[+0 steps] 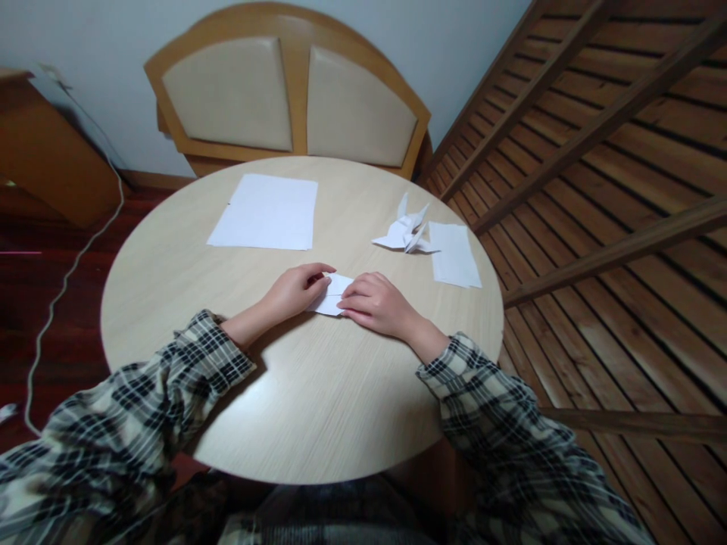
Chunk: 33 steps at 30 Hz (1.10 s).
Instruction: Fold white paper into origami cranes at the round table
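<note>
Here, note folded paper, apparently unfinished, held by narrowed fingers of left hand and right hand. Count paper birds as seemingly done, sheets as unfolded.

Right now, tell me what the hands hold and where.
A small folded white paper: left hand at its left edge, right hand at its right.

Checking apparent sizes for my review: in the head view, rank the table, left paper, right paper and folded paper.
1. Table
2. Left paper
3. Right paper
4. Folded paper, counting only its visible part
</note>
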Each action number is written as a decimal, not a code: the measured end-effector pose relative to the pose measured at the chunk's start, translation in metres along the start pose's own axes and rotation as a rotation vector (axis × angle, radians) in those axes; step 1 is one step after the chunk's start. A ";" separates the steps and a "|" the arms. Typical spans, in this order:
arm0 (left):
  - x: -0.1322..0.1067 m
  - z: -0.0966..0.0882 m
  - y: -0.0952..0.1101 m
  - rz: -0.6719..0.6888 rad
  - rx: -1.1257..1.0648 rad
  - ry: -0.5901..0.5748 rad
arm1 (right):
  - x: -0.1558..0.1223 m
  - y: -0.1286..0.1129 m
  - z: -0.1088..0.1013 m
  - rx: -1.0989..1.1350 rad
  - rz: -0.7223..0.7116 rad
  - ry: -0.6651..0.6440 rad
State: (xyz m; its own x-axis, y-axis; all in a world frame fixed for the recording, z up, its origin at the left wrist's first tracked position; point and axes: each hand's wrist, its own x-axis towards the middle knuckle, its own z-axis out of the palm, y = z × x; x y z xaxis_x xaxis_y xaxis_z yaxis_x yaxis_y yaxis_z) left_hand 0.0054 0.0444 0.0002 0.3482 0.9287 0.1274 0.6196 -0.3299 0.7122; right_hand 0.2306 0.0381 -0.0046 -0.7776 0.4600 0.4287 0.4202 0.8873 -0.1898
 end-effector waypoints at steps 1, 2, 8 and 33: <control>0.000 -0.001 0.001 -0.019 -0.037 -0.002 | 0.000 0.000 -0.001 0.001 0.000 0.001; 0.000 -0.001 0.001 -0.028 -0.064 -0.004 | 0.000 0.000 -0.001 0.002 -0.003 0.002; 0.002 0.003 -0.003 0.007 -0.097 -0.056 | 0.000 -0.001 -0.001 0.017 -0.013 -0.008; -0.010 -0.016 -0.006 0.422 0.306 -0.278 | -0.004 0.014 0.000 0.047 0.102 -0.062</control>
State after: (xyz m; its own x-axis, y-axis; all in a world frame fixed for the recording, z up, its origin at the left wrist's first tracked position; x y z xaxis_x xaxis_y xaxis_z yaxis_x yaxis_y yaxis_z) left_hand -0.0126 0.0393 0.0056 0.7542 0.6412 0.1413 0.5480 -0.7332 0.4027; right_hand 0.2396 0.0482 -0.0092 -0.7603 0.5474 0.3498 0.4772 0.8360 -0.2710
